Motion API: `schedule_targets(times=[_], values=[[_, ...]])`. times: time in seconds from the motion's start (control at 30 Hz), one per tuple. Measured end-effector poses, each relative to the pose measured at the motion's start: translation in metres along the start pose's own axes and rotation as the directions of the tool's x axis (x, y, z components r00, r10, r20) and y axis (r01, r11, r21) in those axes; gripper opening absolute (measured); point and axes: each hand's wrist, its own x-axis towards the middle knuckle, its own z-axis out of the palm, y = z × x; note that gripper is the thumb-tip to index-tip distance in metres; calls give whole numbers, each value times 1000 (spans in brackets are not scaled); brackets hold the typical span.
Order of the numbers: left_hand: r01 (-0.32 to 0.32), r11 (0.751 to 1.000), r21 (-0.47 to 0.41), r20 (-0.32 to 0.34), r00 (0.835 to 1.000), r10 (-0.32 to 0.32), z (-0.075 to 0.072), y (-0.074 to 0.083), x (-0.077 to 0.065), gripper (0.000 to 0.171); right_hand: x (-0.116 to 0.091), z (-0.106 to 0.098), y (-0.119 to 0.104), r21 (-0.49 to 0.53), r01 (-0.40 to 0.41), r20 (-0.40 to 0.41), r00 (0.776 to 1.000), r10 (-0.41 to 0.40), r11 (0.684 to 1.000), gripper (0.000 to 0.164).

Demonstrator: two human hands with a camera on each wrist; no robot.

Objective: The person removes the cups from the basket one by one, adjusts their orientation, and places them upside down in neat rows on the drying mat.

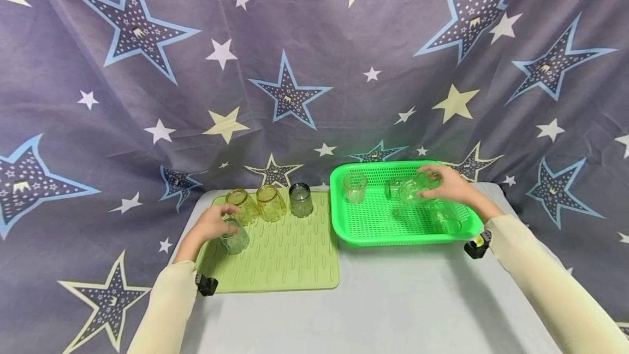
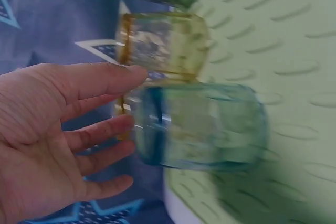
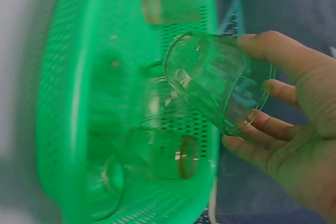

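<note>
On the green drying mat point(image 1: 285, 269) a pale blue glass point(image 2: 210, 127) stands near the left edge. My left hand point(image 1: 213, 225) is beside its upper end, fingers loosely extended and holding nothing. In the left wrist view, the fingertips point(image 2: 123, 124) are right at the blue glass's thick end. Over the bright green basket point(image 1: 393, 240), my right hand point(image 1: 452, 186) pinches a clear glass point(image 3: 205, 80) between thumb and fingers. That glass is tilted, its wide rim facing into the basket.
Behind the blue glass, two amber glasses point(image 1: 271, 205) and a dark grey glass point(image 1: 301, 204) line the mat's back edge. Inside the basket are a pinkish glass point(image 1: 355, 189) at the left and more clear glasses point(image 1: 444, 220) at the right. A star-patterned cloth point(image 1: 314, 42) hangs behind.
</note>
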Motion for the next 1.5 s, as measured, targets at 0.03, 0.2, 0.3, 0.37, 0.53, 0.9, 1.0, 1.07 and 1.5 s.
schedule_targets(times=[0.03, 0.2, 0.3, 0.37, 0.53, 0.9, 1.0, 1.07, 1.5], values=[[-8, 1000, 1, -18, 1000, 8, -3, 2, 0, 50, -3, -4, -3, 22, -17, -10, 1000, 17, 1000, 63], [-59, 998, 6, -120, 991, 60, -10, 19, 2, 45, -12, -17, -14, 142, -44, -60, 997, 53, 989, 65], [-80, 997, -17, -161, 984, 76, -11, 36, 4, 43, -14, -22, -24, 225, -33, -115, 991, 60, 974, 63], [-104, 994, -41, -180, 979, 95, -9, 49, 7, 43, -14, -24, -33, 291, -31, -147, 986, 77, 956, 60], [-165, 974, -156, -220, 967, 129, -2, 86, 22, 51, -8, -24, -52, 450, 0, -191, 977, 96, 893, 54], [-316, 728, -608, -267, 945, 188, 21, 163, 54, 60, 5, -12, -91, 535, 102, -210, 978, 15, 839, 49], [-339, 683, -647, -250, 941, 230, 26, 182, 58, 60, 9, -6, -99, 556, 106, -193, 981, 3, 825, 48], [-351, 659, -665, -237, 936, 260, 30, 193, 60, 60, 12, -1, -103, 576, 108, -181, 983, -2, 810, 50], [-371, 526, -765, -180, 908, 378, 50, 237, 71, 63, 26, 27, -120, 700, 95, -112, 994, -23, 708, 51]])
